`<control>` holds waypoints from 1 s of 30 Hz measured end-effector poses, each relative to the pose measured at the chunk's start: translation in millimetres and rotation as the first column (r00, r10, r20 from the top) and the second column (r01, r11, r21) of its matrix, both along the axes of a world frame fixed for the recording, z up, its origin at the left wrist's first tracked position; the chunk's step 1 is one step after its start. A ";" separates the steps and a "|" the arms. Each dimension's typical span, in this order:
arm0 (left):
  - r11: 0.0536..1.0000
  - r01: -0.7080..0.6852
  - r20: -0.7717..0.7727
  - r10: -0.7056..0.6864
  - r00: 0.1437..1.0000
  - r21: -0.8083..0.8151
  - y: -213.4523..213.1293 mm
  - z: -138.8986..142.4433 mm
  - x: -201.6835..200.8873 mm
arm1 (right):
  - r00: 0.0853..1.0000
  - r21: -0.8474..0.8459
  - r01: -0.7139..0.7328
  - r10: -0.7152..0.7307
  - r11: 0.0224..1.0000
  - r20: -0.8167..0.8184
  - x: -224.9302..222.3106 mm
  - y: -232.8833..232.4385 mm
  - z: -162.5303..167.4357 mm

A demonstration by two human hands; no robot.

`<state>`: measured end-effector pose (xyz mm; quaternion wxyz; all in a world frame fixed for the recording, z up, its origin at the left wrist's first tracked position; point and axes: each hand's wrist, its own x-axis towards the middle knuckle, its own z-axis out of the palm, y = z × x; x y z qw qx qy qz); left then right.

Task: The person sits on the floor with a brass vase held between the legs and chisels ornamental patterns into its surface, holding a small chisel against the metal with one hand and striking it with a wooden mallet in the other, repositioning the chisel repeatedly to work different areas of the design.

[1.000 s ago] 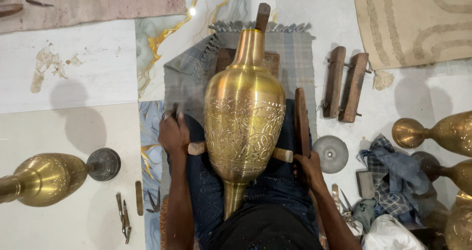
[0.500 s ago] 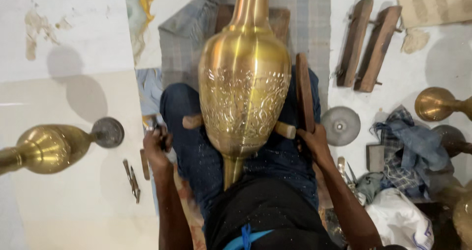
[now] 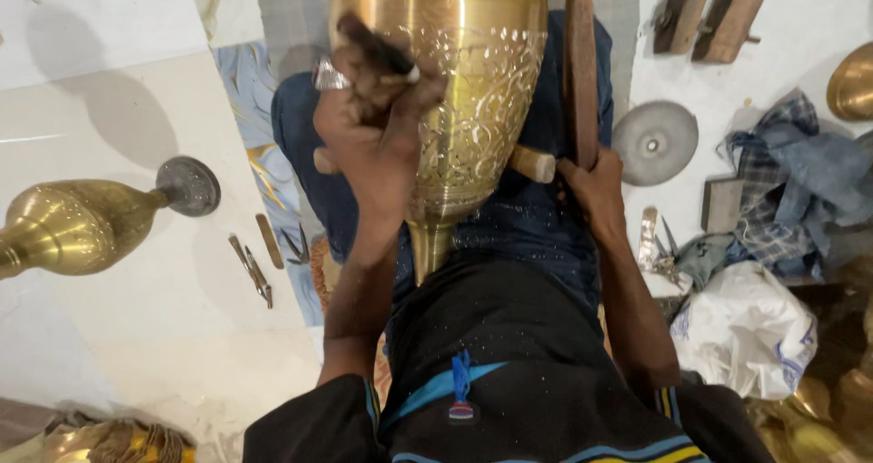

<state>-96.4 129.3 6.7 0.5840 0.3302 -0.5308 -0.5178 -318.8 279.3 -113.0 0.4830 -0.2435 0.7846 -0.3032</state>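
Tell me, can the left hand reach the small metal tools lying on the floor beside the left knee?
Probably yes. The left hand is raised at the engraved brass vase, holding a dark tool; the small metal tools lie uncovered on the pale floor below it.

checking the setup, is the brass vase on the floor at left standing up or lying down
Lying down: the brass vase rests on its side on the floor, its round foot pointing sideways to the right.

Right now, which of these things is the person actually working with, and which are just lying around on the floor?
In use:
engraved brass vase on the lap
small dark tool in the left hand
wooden stick held by the right hand

Lying about:
second brass vase
round metal disc
checked cloth
white bag
wooden blocks
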 end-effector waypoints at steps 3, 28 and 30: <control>0.996 -0.074 0.133 0.068 0.989 0.046 -0.7 -4.6 -8.9 | 1.000 -0.018 -0.010 0.010 1.000 -0.012 -1.0 3.2 -4.1; 0.961 -0.178 -0.099 0.203 0.974 0.212 5.2 -12.5 -16.2 | 0.994 -0.055 0.016 -0.010 0.998 0.106 3.1 9.5 5.4; 0.972 -0.161 -0.104 0.180 0.978 0.174 4.2 -14.3 -18.0 | 0.984 -0.029 0.055 -0.050 0.998 0.169 1.4 11.8 6.2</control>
